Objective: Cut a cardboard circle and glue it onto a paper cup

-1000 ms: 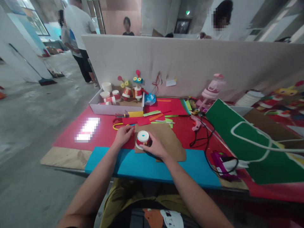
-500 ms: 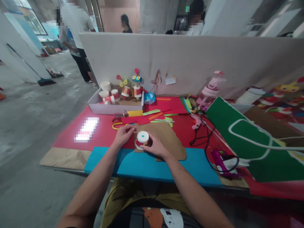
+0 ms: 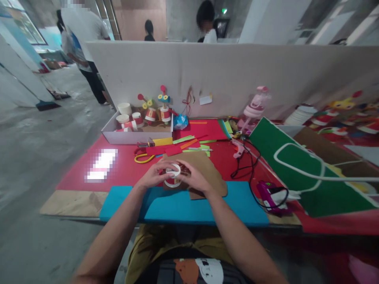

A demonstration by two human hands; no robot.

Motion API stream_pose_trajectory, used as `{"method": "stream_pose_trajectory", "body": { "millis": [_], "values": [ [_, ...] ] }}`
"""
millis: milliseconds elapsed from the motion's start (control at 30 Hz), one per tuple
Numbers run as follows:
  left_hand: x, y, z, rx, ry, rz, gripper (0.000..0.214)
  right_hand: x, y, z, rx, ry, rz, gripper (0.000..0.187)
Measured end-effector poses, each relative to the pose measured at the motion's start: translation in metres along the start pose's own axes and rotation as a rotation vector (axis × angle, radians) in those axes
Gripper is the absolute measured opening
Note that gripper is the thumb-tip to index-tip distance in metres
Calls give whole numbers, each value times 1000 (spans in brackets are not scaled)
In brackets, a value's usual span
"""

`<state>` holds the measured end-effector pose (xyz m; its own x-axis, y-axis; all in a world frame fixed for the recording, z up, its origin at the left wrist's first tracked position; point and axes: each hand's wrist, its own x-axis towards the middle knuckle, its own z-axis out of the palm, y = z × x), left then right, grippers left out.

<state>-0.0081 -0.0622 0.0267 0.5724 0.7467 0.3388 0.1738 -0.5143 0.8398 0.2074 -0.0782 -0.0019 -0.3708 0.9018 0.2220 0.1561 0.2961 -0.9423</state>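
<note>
Cup (image 3: pixel 174 182) upside down on cardboard (image 3: pixel 209 170) — right hand (image 3: pixel 193 176) curled round its side, left hand (image 3: pixel 154 174) has fingers over top, whether pinching can't tell. Scissors (image 3: pixel 143 162) near left hand — box (image 3: pixel 137 138) farther back.

Dark top (image 3: pixel 154 274) w/ a cartoon pic on the front: brown animal (image 3: pixel 187 271) next to a white animal (image 3: pixel 211 272) w/ thin blk lines on it. Pants (image 3: pixel 145 245) are yellow-brown, loose & a bit crinkly. L hand (image 3: pixel 155 174) & R hand (image 3: pixel 194 175) bare, L forearm (image 3: pixel 120 234) & R forearm (image 3: pixel 237 232) too.
</note>
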Motion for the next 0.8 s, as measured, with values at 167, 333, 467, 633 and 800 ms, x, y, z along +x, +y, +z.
{"method": "stream_pose_trajectory", "body": {
  "millis": [167, 333, 467, 633, 800],
  "values": [
    [-1, 0, -1, 50, -7, -108, 52, 3, 13, -36, 41, 311, 118, 47],
    [-2, 0, -2, 84, -13, -149, 54, 17, 39, -75, -298, 485, 165, 39],
    [-2, -3, -2, 81, 1, -142, 54, 35, 47, -110, -714, 580, 267, 32],
    [-2, -6, -2, 87, 4, -135, 53, 52, 47, -125, -901, 468, 270, 24],
    [-3, -6, -2, 84, -13, -131, 53, 63, 47, -117, -1044, 302, 239, 14]
  ]
}}
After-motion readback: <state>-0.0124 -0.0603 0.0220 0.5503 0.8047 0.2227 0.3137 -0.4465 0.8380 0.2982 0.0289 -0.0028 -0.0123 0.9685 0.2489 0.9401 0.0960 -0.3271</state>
